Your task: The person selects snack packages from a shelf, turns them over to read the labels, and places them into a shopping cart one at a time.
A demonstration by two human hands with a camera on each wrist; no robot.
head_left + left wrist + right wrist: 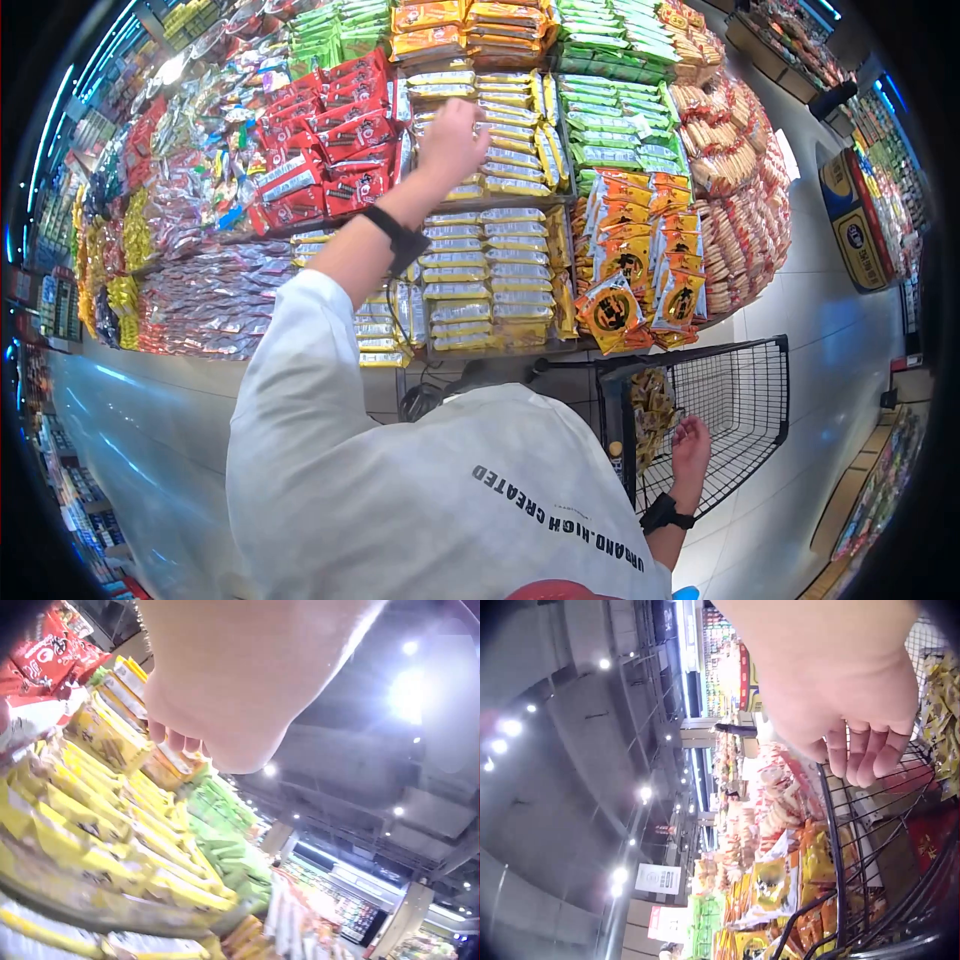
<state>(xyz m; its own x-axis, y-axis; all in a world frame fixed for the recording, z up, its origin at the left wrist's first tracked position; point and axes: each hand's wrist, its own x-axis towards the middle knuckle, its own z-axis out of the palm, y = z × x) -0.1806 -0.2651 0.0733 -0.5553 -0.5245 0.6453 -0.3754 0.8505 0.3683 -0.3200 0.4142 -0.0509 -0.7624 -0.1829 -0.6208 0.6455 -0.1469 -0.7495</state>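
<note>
My left hand (455,140) reaches over the display, above rows of yellow-and-silver snack packets (513,187). In the left wrist view its fingertips (175,741) bend loosely downward, with no packet seen in them; the palm hides part of the packets behind. Red snack bags (360,137) lie just left of this hand. At the shopping cart (782,400), my right hand (690,452) hangs over the near side with loosely curled fingers (866,769) and nothing in them. Shiny yellow-brown bags (652,400) lie inside the cart, beside that hand.
Orange bags (612,312) are piled at the display's front right, near the cart. Green packets (615,120) fill the bins behind, and red-and-white packs (740,235) curve round the right end. Clear dividers separate the bins. Tiled floor (150,440) runs along the front.
</note>
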